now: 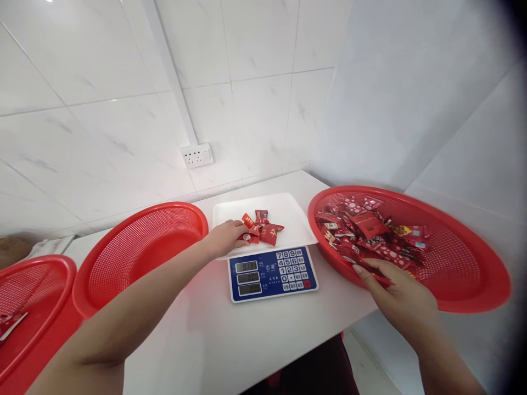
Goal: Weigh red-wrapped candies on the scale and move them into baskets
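Note:
Several small red snack packets [272, 233] lie on the white tray of a digital scale [273, 274]. My left hand [225, 237] is at the left of this pile, its fingers bent and closed on a red packet [248, 220] there; the palm side is hidden. At the near rim of the right-hand red basket [465, 269], my right hand [401, 293] pinches a red packet [377, 276] between thumb and fingers, mostly covered by the hand. Many red packets, some with white dots, are heaped in that basket [368, 222].
A red perforated basket [144, 241] stands left of the scale, under my left forearm's line. Farther left, another red basket [45, 269] holds a red packet with a white edge [12, 323]. Behind the white table [206, 334] is a tiled wall with a socket [197, 156].

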`<state>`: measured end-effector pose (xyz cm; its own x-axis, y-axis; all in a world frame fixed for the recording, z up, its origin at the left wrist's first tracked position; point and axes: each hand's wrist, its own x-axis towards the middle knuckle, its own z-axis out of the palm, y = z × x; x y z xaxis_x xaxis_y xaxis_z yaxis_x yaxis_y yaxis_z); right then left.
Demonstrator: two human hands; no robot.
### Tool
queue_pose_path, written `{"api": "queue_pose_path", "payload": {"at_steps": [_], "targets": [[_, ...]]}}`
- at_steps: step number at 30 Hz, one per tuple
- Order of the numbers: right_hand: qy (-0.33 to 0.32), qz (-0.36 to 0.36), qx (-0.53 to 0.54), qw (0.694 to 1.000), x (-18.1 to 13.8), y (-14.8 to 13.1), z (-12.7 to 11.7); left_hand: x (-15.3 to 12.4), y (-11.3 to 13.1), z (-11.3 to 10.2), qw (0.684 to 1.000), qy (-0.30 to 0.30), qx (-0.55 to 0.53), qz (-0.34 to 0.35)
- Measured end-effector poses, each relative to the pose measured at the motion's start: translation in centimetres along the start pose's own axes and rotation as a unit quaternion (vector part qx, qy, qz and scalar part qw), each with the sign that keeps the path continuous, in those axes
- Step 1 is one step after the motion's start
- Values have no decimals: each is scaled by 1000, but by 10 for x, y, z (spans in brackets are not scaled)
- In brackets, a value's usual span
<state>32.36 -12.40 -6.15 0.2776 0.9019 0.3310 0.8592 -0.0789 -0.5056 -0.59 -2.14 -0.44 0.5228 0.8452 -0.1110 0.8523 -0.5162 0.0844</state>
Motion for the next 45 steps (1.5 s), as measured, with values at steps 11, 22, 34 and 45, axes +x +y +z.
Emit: {"api": "queue_pose_path", "payload": {"at_steps": [11,22,34,45], "targets": [[-18,31,10,999,1,4,4,-8,-6,-4,993,80,82,17],[-11,29,9,999,1,8,5,-80,-49,-50,968,93,92,-212],[-22,31,26,999,0,6,2,-5,19,-4,992,78,-80,-57],[-6,-25,12,1000,0,9,4,58,37,19,997,56,-26,-41]]}}
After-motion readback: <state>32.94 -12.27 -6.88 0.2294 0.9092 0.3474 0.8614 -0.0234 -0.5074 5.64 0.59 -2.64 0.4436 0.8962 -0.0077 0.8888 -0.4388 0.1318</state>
